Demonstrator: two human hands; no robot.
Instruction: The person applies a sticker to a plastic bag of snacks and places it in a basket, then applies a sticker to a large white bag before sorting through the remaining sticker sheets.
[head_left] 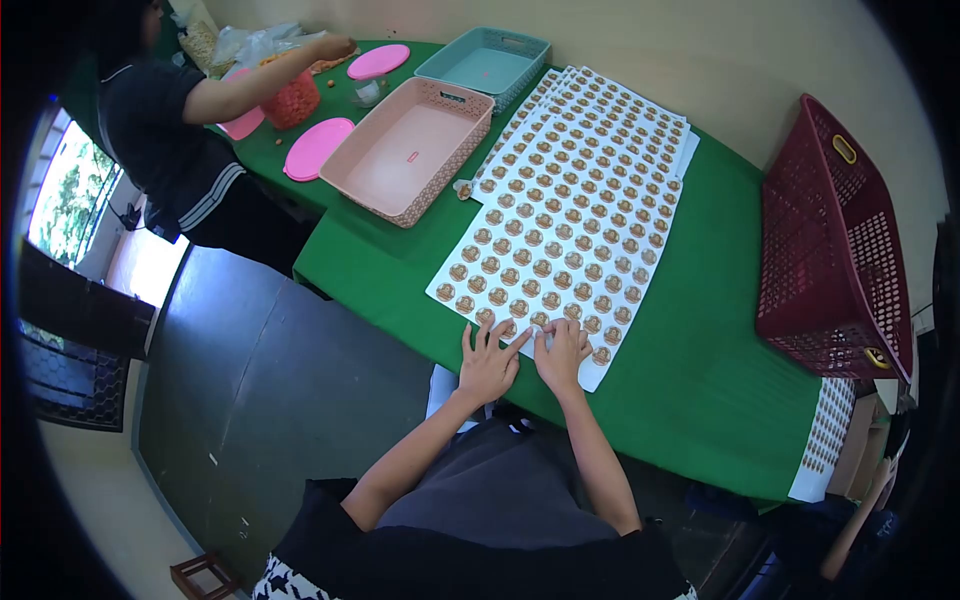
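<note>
A long white sheet of round brown stickers [573, 262] lies on the green-covered table, its near end close to me. My left hand [488, 366] rests on the near left edge of that sheet, fingers spread, the index reaching toward my right fingertips. Beside it, my right hand [562, 356] is bent over the sheet with thumb and fingers pinched together at one sticker in the near rows. Those fingertips partly hide the sticker, and a small pale bit shows between the two hands. More sticker sheets [620, 95] are layered at the far end.
A pink basket [410, 150] and a teal basket [490, 62] stand to the left of the sheets. On the right is a tall maroon basket [815, 240]. Another person [175, 130] reaches over a red-filled tub [291, 100] near pink lids [318, 148]. Another person's arm [860, 520] shows lower right.
</note>
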